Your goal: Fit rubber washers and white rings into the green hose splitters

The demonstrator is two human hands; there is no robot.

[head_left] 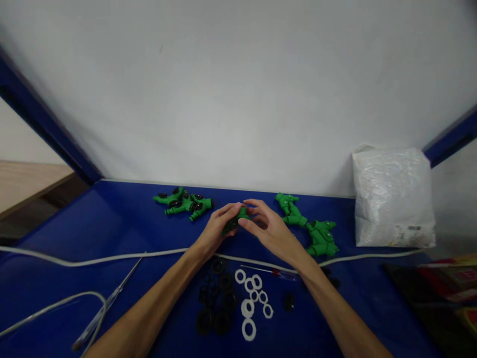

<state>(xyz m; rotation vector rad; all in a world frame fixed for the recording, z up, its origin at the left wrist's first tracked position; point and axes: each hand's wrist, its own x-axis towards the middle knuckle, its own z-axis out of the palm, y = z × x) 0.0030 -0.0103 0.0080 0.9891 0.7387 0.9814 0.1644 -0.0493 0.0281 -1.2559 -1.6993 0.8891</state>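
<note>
over the blue table (122, 219), both hands (216, 226) are closed around one green fitting (243, 213), beyond the white rings (244, 309).

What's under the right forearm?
White cable runs beneath the right forearm, showing on both sides across the blue tabletop. Its covered stretch and anything else there can't be seen.

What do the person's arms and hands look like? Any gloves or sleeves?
No gloves! The left hand and right hand are bare, with thumbs and long, slim fingers. The left arm and right arm look bare too, narrowing toward the wrists. I see no sleeves.
</note>
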